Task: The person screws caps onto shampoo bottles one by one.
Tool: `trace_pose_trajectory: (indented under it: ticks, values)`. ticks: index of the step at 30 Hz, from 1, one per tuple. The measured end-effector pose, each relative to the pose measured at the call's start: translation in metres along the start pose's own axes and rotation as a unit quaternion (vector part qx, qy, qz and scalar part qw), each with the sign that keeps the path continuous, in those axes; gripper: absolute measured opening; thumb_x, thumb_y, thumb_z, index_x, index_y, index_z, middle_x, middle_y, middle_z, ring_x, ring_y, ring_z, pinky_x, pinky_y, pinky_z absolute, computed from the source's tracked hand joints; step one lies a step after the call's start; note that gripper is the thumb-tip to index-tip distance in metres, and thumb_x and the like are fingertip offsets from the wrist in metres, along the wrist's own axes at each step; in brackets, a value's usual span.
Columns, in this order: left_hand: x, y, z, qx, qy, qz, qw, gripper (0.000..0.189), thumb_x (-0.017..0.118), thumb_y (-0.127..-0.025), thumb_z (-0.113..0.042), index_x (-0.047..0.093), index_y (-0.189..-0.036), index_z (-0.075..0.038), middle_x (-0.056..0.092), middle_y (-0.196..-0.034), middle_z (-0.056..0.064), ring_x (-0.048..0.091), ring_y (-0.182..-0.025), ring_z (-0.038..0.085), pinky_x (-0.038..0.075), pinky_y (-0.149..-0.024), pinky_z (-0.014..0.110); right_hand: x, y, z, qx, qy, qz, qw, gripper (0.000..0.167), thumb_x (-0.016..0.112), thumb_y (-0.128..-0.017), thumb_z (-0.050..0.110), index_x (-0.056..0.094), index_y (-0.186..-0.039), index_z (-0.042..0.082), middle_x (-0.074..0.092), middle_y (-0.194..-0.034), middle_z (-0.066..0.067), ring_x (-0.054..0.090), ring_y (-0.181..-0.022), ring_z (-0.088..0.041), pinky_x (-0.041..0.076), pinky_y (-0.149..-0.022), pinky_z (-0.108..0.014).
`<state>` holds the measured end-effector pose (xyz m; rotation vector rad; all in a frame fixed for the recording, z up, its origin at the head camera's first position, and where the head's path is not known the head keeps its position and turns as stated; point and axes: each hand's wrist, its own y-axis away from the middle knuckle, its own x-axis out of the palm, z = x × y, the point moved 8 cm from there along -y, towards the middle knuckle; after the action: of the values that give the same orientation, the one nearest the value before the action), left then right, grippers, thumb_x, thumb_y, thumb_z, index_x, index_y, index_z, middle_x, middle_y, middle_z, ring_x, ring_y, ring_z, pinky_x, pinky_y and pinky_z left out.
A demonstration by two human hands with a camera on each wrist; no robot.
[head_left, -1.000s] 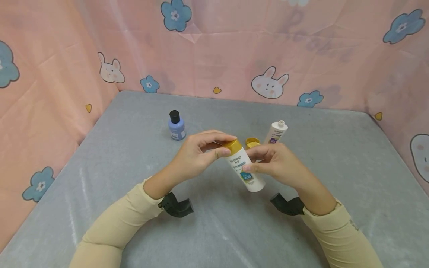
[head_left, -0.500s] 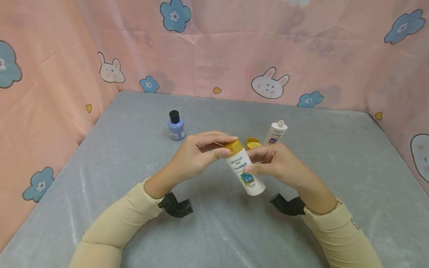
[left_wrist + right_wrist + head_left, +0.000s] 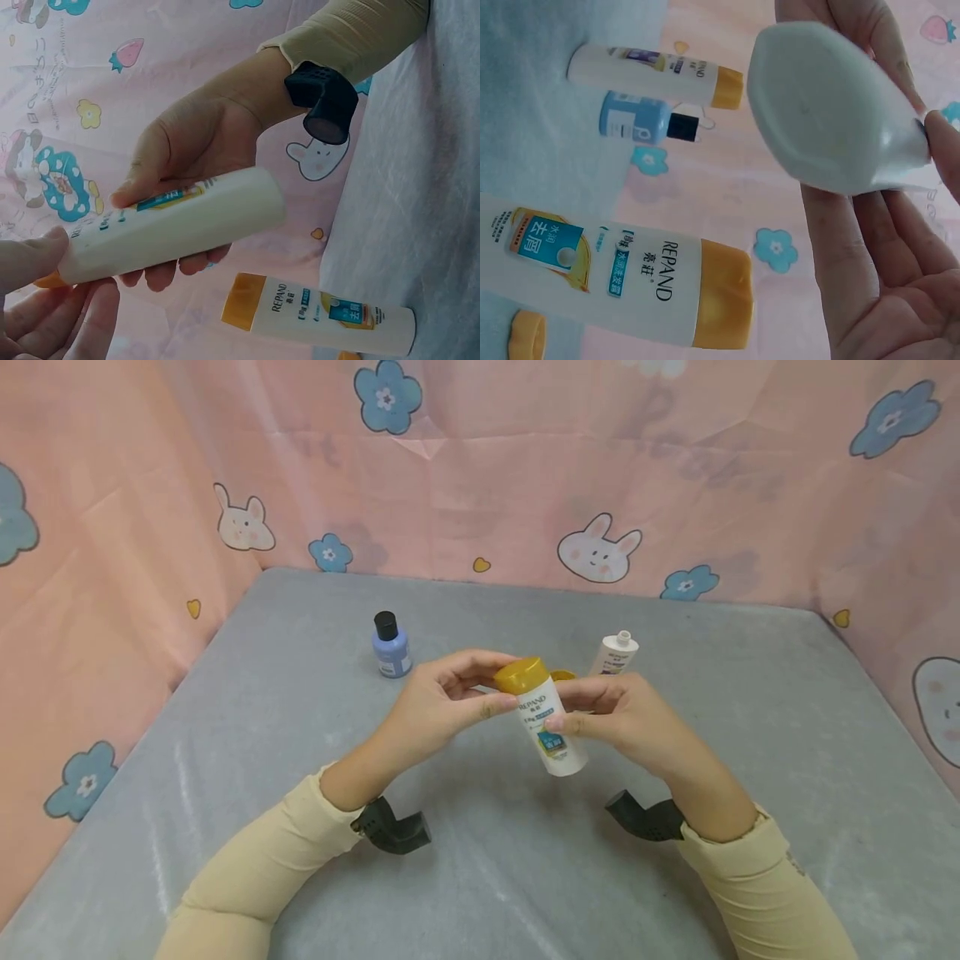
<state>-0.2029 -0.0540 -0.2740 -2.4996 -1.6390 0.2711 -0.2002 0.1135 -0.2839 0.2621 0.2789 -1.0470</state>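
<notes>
A white shampoo bottle with a gold cap (image 3: 551,735) is held tilted above the table, its cap end up and to the left. My right hand (image 3: 637,727) grips the body, thumb on the labelled front and fingers behind. My left hand (image 3: 442,706) pinches the cap end, its thumb at the cap's lower edge. In the left wrist view, the held bottle (image 3: 180,221) spans from one hand to the other. Its pale base (image 3: 817,109) faces the camera in the right wrist view. A matching gold-capped bottle (image 3: 330,315) stands close by, mostly hidden behind my right hand in the head view.
On the grey table (image 3: 480,877) are a blue bottle with a black cap (image 3: 392,647), an uncapped white bottle (image 3: 617,653) and a loose gold cap (image 3: 526,335). A gold-capped bottle with a purple label (image 3: 652,73) shows in the right wrist view. Pink cloth (image 3: 465,477) hangs behind.
The bottle has risen slightly and turned more upright. My left fingers have slipped down from over the cap's top, so more of the gold cap shows. The right hand keeps its grip.
</notes>
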Motion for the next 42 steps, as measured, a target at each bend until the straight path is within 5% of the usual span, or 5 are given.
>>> trace_pose_trajectory:
  ticks: [9,23,35,42]
  values:
    - [-0.013,-0.008,-0.011,0.014,-0.004,-0.027,0.9995,0.037,0.07,-0.09,-0.001,0.064,-0.126,-0.001,0.068,-0.119,0.016,0.066,-0.109,0.021,0.058,-0.094,0.031,-0.002,-0.017,0.008,0.034,-0.001,-0.046,0.9984,0.04,0.076,-0.088,0.023,0.069,-0.125,0.008,0.073,-0.119,-0.008,0.07,-0.106,-0.017,0.056,-0.094,-0.039]
    - [-0.036,-0.037,-0.028,0.037,-0.077,-0.031,0.9958,0.036,0.07,-0.092,-0.009,0.064,-0.127,-0.006,0.07,-0.115,0.013,0.068,-0.106,0.018,0.058,-0.093,0.031,-0.016,-0.047,0.038,0.054,0.051,-0.037,0.9965,0.041,0.075,-0.09,0.028,0.068,-0.127,0.012,0.071,-0.124,-0.006,0.067,-0.113,-0.021,0.053,-0.103,-0.045]
    - [-0.047,-0.067,-0.007,0.006,-0.155,-0.026,0.9875,0.037,0.072,-0.092,-0.021,0.065,-0.128,-0.016,0.071,-0.116,0.004,0.066,-0.109,0.014,0.056,-0.091,0.033,-0.033,-0.072,0.029,0.075,0.041,-0.072,0.9937,0.043,0.074,-0.091,0.031,0.066,-0.129,0.014,0.068,-0.128,-0.004,0.061,-0.121,-0.021,0.048,-0.109,-0.045]
    - [-0.049,-0.085,0.008,-0.014,-0.179,-0.018,0.9836,0.036,0.073,-0.092,-0.025,0.066,-0.127,-0.017,0.071,-0.117,0.003,0.066,-0.108,0.013,0.056,-0.091,0.033,-0.037,-0.089,0.014,0.107,-0.034,-0.067,0.9914,0.042,0.069,-0.095,0.02,0.061,-0.134,0.005,0.059,-0.14,-0.008,0.06,-0.126,-0.022,0.055,-0.097,-0.028]
